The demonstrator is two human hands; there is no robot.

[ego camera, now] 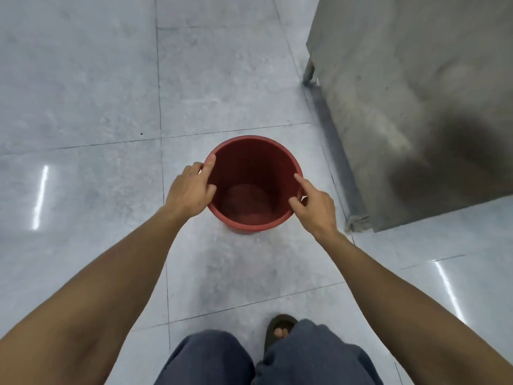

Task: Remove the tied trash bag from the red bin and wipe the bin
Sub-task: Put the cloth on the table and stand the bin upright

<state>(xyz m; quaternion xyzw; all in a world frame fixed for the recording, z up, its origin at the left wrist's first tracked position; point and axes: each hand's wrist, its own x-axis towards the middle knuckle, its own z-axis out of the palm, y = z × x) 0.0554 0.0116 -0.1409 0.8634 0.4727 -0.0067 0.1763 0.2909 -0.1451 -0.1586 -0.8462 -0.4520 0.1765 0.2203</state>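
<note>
We saw the red bin (253, 187) standing upright on the tiled floor (83, 107), left of a grey metal cabinet (416, 107). The left hand (190, 191) gripped its left rim, and the right hand (315, 207) gripped its right rim with curled fingers. The inside of the bin showed only its bare red bottom.

This looks like a commercial kitchen or similar utility room, judging by the large glossy grey floor tiles (83, 79) with thin dark grout lines reflecting strip lights, and by the dull stainless-steel cabinet (416, 107) standing on short metal legs (308, 72) at the right.
</note>
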